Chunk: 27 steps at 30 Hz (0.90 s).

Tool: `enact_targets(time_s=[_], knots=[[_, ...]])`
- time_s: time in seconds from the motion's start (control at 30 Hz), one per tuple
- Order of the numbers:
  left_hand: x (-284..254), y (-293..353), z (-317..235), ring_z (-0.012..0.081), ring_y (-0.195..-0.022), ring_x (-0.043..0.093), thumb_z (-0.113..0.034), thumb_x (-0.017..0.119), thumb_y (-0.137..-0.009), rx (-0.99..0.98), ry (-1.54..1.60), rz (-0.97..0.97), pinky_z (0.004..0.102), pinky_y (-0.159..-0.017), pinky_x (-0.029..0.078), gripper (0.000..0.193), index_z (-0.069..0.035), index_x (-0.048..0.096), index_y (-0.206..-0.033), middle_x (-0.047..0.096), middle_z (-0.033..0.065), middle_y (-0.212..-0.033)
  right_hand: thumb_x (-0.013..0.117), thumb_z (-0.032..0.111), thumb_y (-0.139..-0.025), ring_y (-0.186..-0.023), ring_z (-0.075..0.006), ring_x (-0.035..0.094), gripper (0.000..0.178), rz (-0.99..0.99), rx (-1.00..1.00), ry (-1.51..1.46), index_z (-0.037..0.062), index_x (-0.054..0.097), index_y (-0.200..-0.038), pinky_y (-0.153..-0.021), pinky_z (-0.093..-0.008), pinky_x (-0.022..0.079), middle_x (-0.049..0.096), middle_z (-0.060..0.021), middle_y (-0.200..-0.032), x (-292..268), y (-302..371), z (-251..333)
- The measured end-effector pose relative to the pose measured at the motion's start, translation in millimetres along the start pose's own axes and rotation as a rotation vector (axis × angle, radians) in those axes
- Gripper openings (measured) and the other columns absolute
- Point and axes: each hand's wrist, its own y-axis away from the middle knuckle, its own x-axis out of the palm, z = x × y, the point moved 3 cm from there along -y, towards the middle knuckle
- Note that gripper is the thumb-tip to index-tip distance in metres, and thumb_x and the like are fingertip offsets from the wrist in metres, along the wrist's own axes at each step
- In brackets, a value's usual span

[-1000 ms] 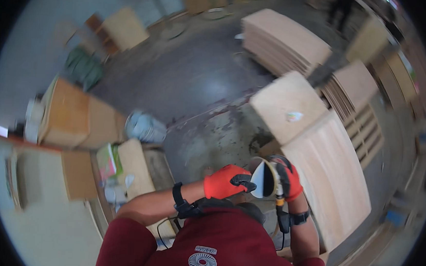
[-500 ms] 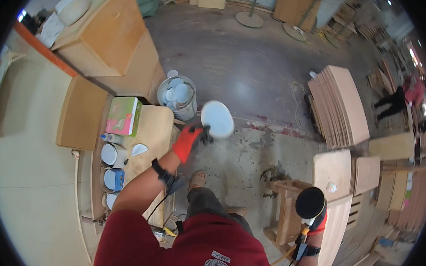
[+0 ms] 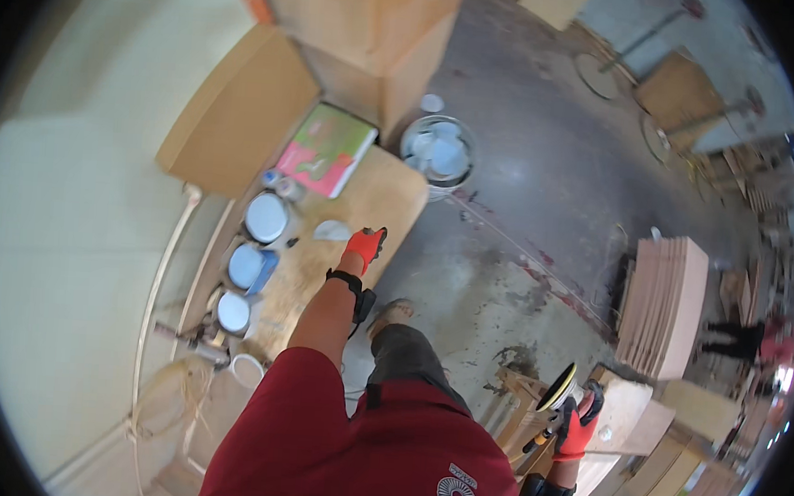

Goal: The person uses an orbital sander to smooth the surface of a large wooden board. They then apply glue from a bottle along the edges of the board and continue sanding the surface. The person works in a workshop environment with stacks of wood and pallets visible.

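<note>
Desk (image 3: 389,198) at your left. Well apart, right of the desk: a sander (image 3: 571,398), grasped by your right grip (image 3: 579,426); best kept steady. Its round pad (image 3: 557,387) faces deskward, long axis roughly along the desk's edge. Your left grip (image 3: 366,244), near that edge, is curled; whether clenched, I cannot tell.
</note>
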Motion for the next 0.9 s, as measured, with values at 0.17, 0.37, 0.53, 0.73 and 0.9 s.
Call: enact_targets(time_s=[0.17,0.37,0.53,0.73,0.9], knots=[[-153.9,-4.6,159.2,0.0229,-0.070,0.068,-0.043,0.071,-0.089,-0.016,-0.018,-0.462,0.0398,-0.066,0.052,0.037,-0.006,0.070,-0.092,0.072,0.0084,-0.077,0.070,-0.009,-0.080,-0.126,-0.0145,0.045,0.068,0.183,0.042,-0.033,0.0061,0.047,-0.142,-0.111,-0.0300,0.034,0.049,-0.0046,-0.135,54.7,-26.2,15.2],[-284.1,83.1,137.4,0.0399,-0.110,0.068,-0.047,0.072,-0.085,-0.075,-0.194,-0.858,0.0481,-0.094,0.052,0.050,-0.008,0.071,-0.117,0.073,0.0209,-0.113,0.075,-0.005,-0.078,-0.115,-0.0133,0.050,0.065,0.295,-0.050,0.186,0.0057,0.050,-0.137,-0.101,-0.0264,0.039,0.053,-0.0038,-0.126,99.8,-36.9,47.5],[-322.6,68.9,97.3,0.0357,-0.130,0.057,-0.052,0.077,-0.079,-0.244,-0.650,-0.790,0.0450,-0.106,0.048,0.078,-0.011,0.055,-0.141,0.060,0.0171,-0.139,0.075,-0.002,-0.077,-0.111,-0.0135,0.053,0.069,0.332,0.080,0.199,0.0039,0.047,-0.140,-0.100,-0.0268,0.041,0.055,-0.0042,-0.124,100.2,-33.5,44.1],[-335.2,40.0,123.9,0.0341,-0.139,0.049,-0.059,0.086,-0.069,-0.382,-0.842,-0.604,0.0432,-0.112,0.045,0.111,-0.011,0.034,-0.156,0.042,0.0178,-0.156,0.074,0.000,-0.079,-0.107,-0.0100,0.055,0.075,0.363,0.225,0.179,0.0036,0.042,-0.146,-0.095,-0.0247,0.044,0.055,-0.0029,-0.123,85.4,-25.5,24.8],[-341.4,39.1,123.3,0.0354,-0.139,0.049,-0.054,0.088,-0.070,-0.373,-0.878,-0.553,0.0434,-0.112,0.046,0.112,-0.011,0.032,-0.156,0.037,0.0188,-0.159,0.070,0.001,-0.080,-0.095,-0.0074,0.054,0.068,0.391,0.177,0.307,0.0036,0.045,-0.144,-0.086,-0.0219,0.044,0.054,0.0003,-0.111,106.1,-16.4,50.5]])
